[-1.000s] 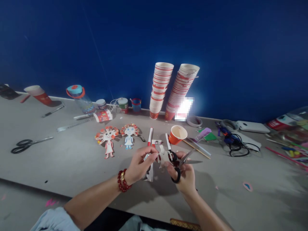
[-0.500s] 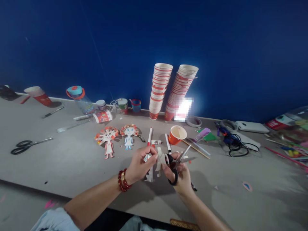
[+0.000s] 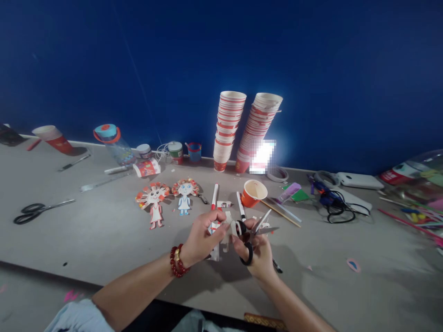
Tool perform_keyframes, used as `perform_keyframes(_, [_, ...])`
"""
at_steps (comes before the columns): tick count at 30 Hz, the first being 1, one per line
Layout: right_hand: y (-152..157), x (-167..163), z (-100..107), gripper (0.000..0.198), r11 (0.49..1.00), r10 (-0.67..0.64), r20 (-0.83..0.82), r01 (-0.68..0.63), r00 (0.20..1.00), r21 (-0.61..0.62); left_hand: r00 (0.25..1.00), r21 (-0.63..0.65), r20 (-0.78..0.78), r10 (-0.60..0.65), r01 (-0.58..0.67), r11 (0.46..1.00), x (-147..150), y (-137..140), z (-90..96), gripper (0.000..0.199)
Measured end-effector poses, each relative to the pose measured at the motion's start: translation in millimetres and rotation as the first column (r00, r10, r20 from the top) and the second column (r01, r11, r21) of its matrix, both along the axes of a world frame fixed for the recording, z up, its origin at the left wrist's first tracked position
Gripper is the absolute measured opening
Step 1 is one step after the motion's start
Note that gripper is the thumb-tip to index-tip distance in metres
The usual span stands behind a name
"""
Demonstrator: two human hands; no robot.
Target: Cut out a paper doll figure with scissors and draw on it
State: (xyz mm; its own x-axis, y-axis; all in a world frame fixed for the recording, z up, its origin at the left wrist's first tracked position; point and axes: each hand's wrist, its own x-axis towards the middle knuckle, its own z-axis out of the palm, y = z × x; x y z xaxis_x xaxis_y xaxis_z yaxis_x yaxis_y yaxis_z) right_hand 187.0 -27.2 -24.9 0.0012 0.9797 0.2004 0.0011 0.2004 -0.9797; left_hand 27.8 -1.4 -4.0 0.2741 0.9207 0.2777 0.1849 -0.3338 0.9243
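Over the middle of the tabletop (image 3: 114, 240), between its front and back edges, a piece of white cut paper (image 3: 233, 228) sits between the two hands. The left hand (image 3: 204, 234) has thumb and forefinger bent toward each other at the paper's edge; whether they pinch it, I cannot tell. The right hand (image 3: 256, 252) grips scissors (image 3: 262, 222) by their black handles, blades apart and pointing away from the paper. An orange cup (image 3: 249, 198) stands just beyond, toward the back edge, where two cup stacks (image 3: 228, 133) (image 3: 259, 120) lean. Two paper dolls (image 3: 157, 214) (image 3: 184, 203) lie toward the left edge.
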Motion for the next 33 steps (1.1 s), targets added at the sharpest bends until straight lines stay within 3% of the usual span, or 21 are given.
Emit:
perform_keyframes(8, [0, 3, -1, 0.040, 0.991, 0.109, -0.060, -0.113, 0.992, -0.073, 0.996, -0.029, 0.082, -0.024, 0.026, 0.999, -2, -1, 1.4, 0.015])
perform_keyframes(11, [6, 15, 7, 0.048, 0.969, 0.220, -0.064, -0.226, 0.973, -0.098, 0.993, -0.037, 0.117, -0.037, 0.041, 0.998, -5, 0, 4.0, 0.013])
perform_keyframes(13, [13, 24, 13, 0.050, 0.928, 0.346, -0.019, -0.345, 0.938, -0.142, 0.993, -0.049, 0.112, -0.047, 0.052, 0.997, -7, 2, 5.7, 0.010])
perform_keyframes(15, [18, 31, 18, 0.053, 0.851, 0.498, 0.047, -0.478, 0.866, -0.218, 0.995, -0.055, 0.092, -0.045, 0.050, 0.997, -10, 4, 6.8, 0.007])
perform_keyframes(17, [21, 34, 20, 0.056, 0.798, 0.576, 0.077, -0.539, 0.814, -0.270, 0.996, -0.064, 0.081, -0.041, 0.046, 0.997, -11, 5, 7.3, 0.005])
perform_keyframes(23, [21, 35, 19, 0.058, 0.763, 0.618, 0.109, -0.560, 0.779, -0.324, 0.986, -0.132, 0.120, -0.113, 0.129, 0.983, -13, 5, 7.8, 0.009])
perform_keyframes(33, [21, 39, 28, 0.058, 0.756, 0.600, 0.097, -0.522, 0.794, -0.394, 0.961, -0.267, 0.206, -0.183, 0.236, 0.934, -16, 10, 8.3, 0.013])
